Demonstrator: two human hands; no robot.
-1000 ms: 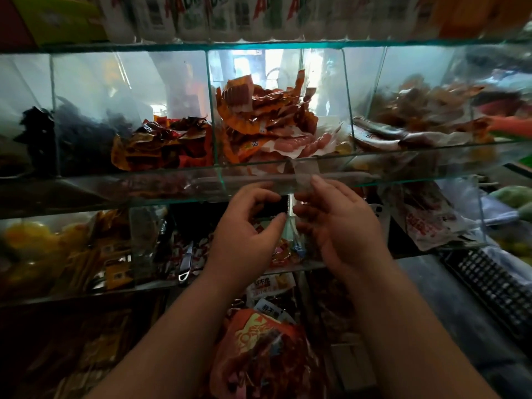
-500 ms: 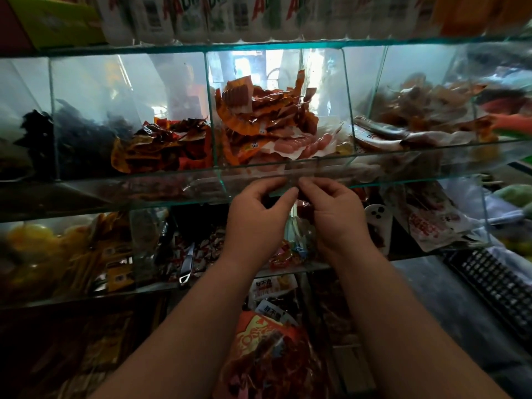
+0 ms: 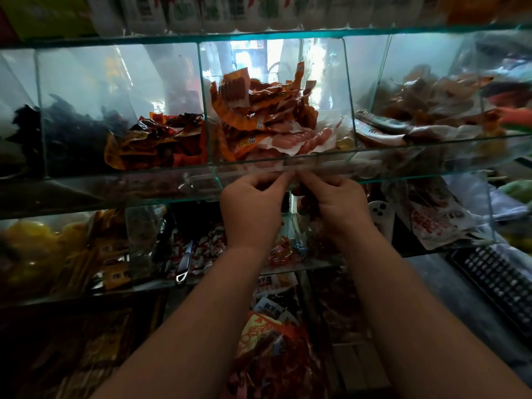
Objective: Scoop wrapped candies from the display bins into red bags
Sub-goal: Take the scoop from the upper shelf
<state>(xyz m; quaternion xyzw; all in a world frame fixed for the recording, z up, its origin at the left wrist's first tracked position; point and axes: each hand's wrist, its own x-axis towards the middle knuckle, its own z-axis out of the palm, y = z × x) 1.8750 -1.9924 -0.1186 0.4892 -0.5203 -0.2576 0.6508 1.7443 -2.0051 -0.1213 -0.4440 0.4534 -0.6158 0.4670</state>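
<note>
Hands are raised to the upper bin's (image 3: 138,177) front lip: left hand (image 3: 253,208) and right hand (image 3: 339,203), each grip pinched on a thin clear strip (image 3: 300,166) — seemingly to work it open. Wrapped candies (image 3: 201,251) lie untouched in the bin below, scoop (image 3: 184,262) among them.

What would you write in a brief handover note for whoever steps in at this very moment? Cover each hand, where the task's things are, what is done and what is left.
Left hand: raised at the upper glass shelf, fingers curled; whether it pinches anything is unclear.
Right hand: likewise, its fingertips meeting the left's.
Small red-and-white wrapped candies: in the lower glass bin, beside a silver metal utensil handle.
Red-orange printed plastic bag: low between the forearms, contents unclear.
Done: cannot tell; neither hand holds utensil or bag.
Left: probably grip the utensil and scoop candies into the bag.
</note>
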